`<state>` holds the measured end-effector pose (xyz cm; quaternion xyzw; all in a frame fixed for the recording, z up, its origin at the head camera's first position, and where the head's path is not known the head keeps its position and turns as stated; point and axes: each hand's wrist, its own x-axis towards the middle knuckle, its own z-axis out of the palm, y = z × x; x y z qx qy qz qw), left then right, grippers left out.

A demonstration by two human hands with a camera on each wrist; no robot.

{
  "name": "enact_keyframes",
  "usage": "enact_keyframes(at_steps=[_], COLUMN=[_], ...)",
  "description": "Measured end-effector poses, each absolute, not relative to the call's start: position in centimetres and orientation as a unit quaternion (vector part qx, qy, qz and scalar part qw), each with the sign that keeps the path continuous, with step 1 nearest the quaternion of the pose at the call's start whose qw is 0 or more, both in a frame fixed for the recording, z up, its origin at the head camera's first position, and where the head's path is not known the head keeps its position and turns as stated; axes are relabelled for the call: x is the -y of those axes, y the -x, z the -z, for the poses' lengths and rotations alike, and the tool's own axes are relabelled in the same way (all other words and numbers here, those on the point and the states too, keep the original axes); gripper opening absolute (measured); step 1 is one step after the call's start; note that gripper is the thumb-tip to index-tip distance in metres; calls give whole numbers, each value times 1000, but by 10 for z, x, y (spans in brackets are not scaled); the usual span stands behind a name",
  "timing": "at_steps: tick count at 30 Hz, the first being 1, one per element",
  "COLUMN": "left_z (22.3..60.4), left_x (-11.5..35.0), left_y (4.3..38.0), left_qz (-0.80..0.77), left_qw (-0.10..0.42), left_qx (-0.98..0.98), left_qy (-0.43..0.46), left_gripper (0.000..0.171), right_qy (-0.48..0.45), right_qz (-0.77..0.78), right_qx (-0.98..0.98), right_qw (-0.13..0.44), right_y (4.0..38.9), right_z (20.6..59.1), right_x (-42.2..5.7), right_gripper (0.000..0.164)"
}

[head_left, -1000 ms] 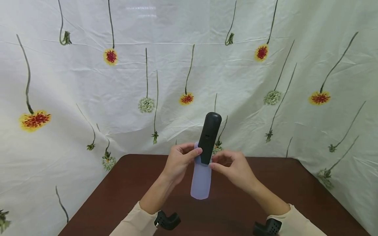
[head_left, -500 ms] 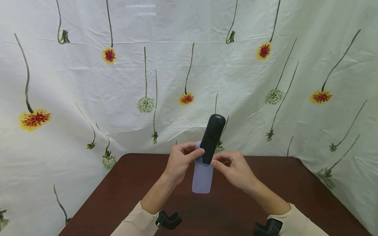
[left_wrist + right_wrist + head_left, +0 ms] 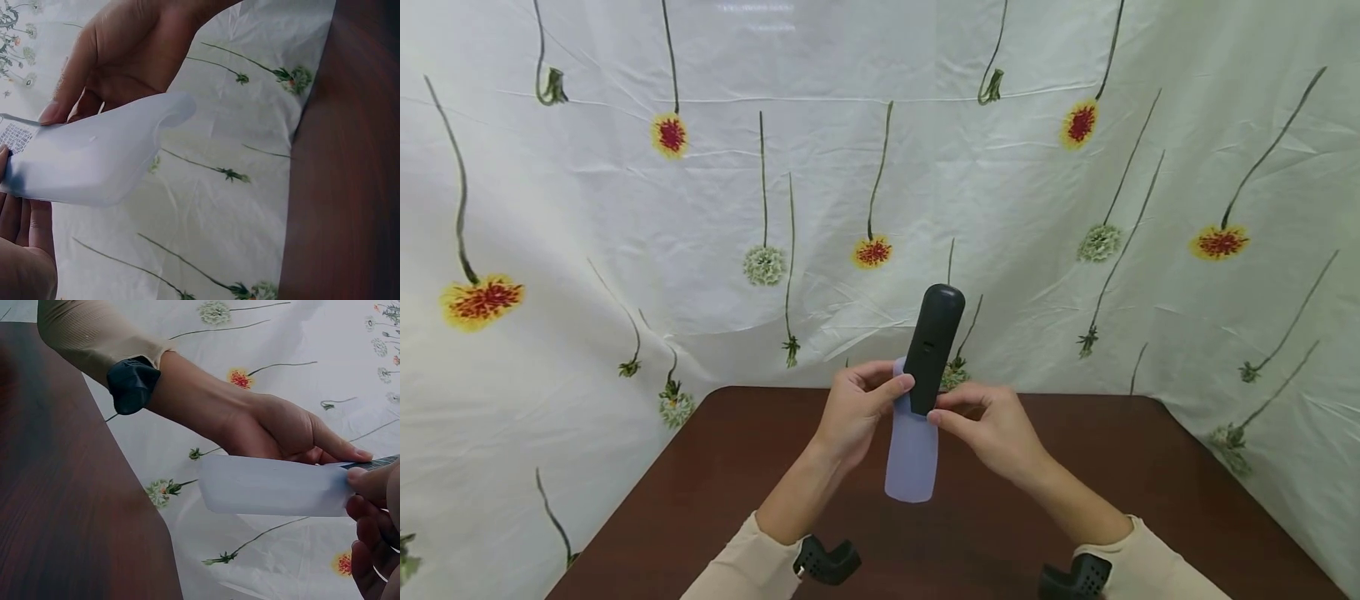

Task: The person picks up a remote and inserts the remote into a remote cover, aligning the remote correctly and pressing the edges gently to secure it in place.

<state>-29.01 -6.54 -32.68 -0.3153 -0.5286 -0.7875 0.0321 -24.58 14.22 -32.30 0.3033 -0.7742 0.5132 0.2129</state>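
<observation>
A black remote control [image 3: 934, 333] is held upright, tilted slightly right, its lower part inside a translucent pale-purple silicone sleeve [image 3: 912, 467]. The sleeve's limp lower half hangs below the remote. My left hand [image 3: 853, 408] grips the sleeve and remote from the left, thumb across the front. From the right, my right hand [image 3: 992, 425] pinches the sleeve's edge at the remote's lower end. In the left wrist view the sleeve [image 3: 106, 162] bends at its free end, and a printed label [image 3: 17, 136] shows beside the fingers. Small keys on the remote [image 3: 382, 462] appear in the right wrist view.
Below the hands lies a dark brown table [image 3: 820, 533]. A white cloth with printed flowers [image 3: 820, 192] hangs behind it. Each forearm wears a black wrist camera, such as the left one [image 3: 827, 560].
The remote leaned further right half a second ago and now stands nearer its first angle. The sleeve's bottom end has dropped slightly since then. Both hands keep their hold.
</observation>
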Motion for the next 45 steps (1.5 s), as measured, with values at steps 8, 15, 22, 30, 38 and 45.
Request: enact_keyframes(at_steps=[8,15,22,30,38,45], left_z=[328,333,334,327,327,324], left_x=[65,66,67,65,63,64], left_y=[289,291,290,284,286,286], left_qz=[774,689,690,726,723,679], left_qw=[43,138,124,92,75,111], left_qx=[544,606,613,596,600,633], left_qy=[322,374,364,330,334,356], left_gripper=[23,23,22,26,27,25], right_qy=[-321,-244,-207,-240,-246,-251], right_qz=[-483,-527,-556,-557,-559,-513], right_qx=[786,794,781,753,738,760], right_qw=[213,179,198,255,289,311], right_y=[244,241,238,242,244,244], right_z=[319,319,320,320,318,312], right_x=[-146,-144,-136,-137,-138,-141], right_gripper=[6,8,12,25,21,29])
